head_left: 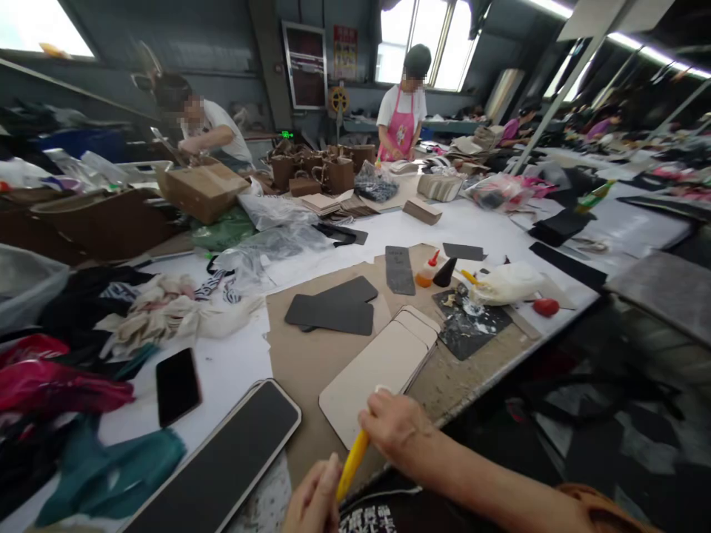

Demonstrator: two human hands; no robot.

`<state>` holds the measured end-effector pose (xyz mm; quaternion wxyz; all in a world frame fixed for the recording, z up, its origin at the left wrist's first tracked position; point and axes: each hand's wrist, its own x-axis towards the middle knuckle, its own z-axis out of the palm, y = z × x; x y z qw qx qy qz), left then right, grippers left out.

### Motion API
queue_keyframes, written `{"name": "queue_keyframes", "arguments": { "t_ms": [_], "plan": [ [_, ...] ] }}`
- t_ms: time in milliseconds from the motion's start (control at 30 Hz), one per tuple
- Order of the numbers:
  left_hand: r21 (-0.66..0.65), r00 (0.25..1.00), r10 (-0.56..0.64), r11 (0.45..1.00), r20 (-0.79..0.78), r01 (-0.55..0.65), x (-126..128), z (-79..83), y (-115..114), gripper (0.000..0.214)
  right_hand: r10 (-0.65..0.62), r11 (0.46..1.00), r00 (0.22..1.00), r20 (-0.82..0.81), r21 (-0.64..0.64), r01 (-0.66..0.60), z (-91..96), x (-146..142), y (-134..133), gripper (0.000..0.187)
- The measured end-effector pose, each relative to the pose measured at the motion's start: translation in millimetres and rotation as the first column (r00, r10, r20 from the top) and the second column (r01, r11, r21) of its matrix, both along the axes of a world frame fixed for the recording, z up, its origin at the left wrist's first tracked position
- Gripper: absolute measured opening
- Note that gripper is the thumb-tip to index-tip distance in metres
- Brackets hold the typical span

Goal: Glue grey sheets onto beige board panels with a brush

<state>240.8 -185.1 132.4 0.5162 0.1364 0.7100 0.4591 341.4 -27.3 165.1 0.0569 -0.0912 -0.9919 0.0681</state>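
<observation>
My right hand is closed around the upper end of a yellow stick-like tool; a small whitish tip shows above the fist. My left hand, partly cut off by the bottom edge, has its thumb and fingers closed at the tool's lower end. What kind of tool it is, I cannot make out. Just beyond the right fist lies a fanned stack of beige rounded panels. Left of the hands is a long dark panel with a pale border.
Dark panels lie on brown board, near a red-capped bottle, a white-smeared dark sheet and a plastic bag. A phone and cloth scraps are leftward. Co-workers stand across the table.
</observation>
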Motion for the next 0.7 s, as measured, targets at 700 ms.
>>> {"name": "queue_keyframes", "arguments": {
  "t_ms": [700],
  "plan": [
    [-0.152,0.819,0.532,0.810,-0.215,-0.566,16.1,-104.6,88.6,0.064,-0.906,-0.390,0.308,0.291,-0.855,-0.341,-138.5,42.4,291.9,0.027]
  ]
}}
